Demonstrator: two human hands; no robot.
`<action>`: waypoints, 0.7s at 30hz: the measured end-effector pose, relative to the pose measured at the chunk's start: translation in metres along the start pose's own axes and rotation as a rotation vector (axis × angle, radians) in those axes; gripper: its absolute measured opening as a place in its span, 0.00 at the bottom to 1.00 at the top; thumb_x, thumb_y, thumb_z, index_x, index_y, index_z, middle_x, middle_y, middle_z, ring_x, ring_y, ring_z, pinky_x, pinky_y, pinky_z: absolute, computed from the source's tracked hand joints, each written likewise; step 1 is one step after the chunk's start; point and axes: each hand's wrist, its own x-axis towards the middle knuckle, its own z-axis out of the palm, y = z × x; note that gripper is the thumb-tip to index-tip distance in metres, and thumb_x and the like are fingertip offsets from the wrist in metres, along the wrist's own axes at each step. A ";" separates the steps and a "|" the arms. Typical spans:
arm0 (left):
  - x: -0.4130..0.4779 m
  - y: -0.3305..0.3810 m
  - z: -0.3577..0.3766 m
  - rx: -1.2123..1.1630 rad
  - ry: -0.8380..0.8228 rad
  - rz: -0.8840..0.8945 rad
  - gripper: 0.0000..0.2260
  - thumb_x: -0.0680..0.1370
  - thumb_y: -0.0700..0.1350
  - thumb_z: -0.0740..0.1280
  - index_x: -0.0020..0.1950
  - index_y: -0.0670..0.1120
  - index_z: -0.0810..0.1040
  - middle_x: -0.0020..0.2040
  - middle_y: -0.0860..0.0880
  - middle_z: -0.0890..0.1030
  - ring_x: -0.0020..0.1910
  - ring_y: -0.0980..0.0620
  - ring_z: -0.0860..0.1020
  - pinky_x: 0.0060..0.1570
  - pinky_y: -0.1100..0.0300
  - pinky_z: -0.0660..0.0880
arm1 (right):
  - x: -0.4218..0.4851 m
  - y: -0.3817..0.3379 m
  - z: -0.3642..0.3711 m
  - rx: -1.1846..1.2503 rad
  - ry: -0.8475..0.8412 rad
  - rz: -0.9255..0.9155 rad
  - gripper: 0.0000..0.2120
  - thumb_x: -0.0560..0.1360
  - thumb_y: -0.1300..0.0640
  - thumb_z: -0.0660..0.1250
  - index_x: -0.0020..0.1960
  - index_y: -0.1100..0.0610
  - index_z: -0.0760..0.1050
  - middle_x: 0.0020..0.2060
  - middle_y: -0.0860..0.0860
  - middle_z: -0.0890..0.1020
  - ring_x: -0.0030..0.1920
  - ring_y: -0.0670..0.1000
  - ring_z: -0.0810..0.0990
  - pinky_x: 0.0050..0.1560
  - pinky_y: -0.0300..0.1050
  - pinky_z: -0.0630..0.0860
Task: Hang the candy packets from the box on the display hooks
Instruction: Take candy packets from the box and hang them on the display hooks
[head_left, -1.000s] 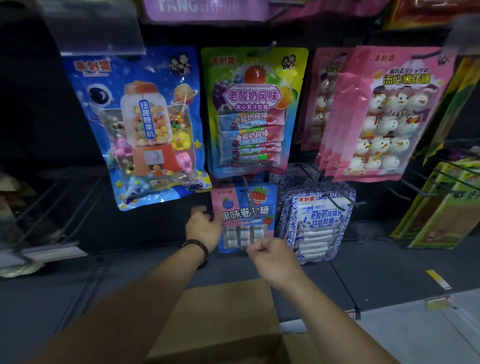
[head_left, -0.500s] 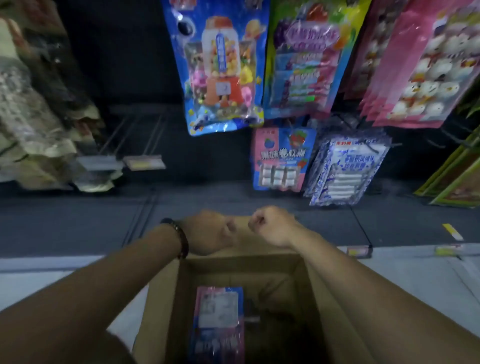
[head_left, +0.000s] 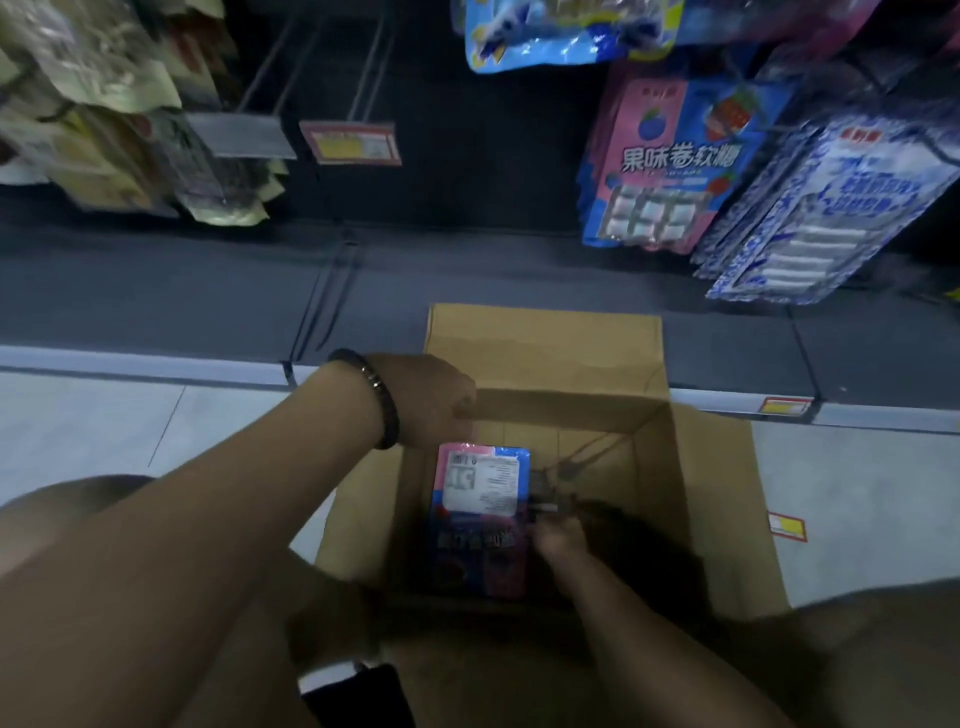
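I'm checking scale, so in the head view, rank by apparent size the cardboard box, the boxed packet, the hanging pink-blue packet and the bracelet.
1. cardboard box
2. hanging pink-blue packet
3. boxed packet, partly shadowed
4. bracelet

Both arms reach down; left hand (head_left: 426, 400) higher, right hand (head_left: 558, 538) lower, blurred.

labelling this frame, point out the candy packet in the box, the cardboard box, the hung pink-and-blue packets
candy packet in the box (head_left: 480, 522): head view, its back's middle
cardboard box (head_left: 545, 348): head view, far flap
hung pink-and-blue candy packets (head_left: 675, 166): head view, front packet's title
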 end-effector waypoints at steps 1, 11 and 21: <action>0.001 0.000 0.000 0.010 -0.020 0.002 0.21 0.85 0.60 0.61 0.70 0.47 0.76 0.65 0.46 0.81 0.61 0.46 0.79 0.65 0.48 0.77 | -0.004 0.004 0.005 -0.056 0.013 -0.010 0.17 0.82 0.47 0.69 0.64 0.58 0.83 0.59 0.58 0.86 0.56 0.59 0.85 0.54 0.49 0.83; 0.012 0.003 -0.004 -0.018 -0.033 0.017 0.26 0.85 0.61 0.59 0.80 0.50 0.68 0.73 0.48 0.76 0.70 0.47 0.74 0.56 0.61 0.65 | 0.015 -0.001 0.044 0.209 -0.102 0.102 0.20 0.73 0.58 0.81 0.61 0.63 0.80 0.55 0.60 0.85 0.50 0.60 0.86 0.52 0.63 0.86; 0.004 0.004 -0.008 0.019 -0.069 0.018 0.24 0.86 0.59 0.58 0.79 0.48 0.70 0.75 0.47 0.75 0.72 0.46 0.73 0.62 0.60 0.69 | 0.001 -0.013 0.044 -0.060 -0.096 -0.088 0.14 0.83 0.50 0.70 0.62 0.58 0.83 0.57 0.56 0.85 0.54 0.56 0.85 0.48 0.47 0.82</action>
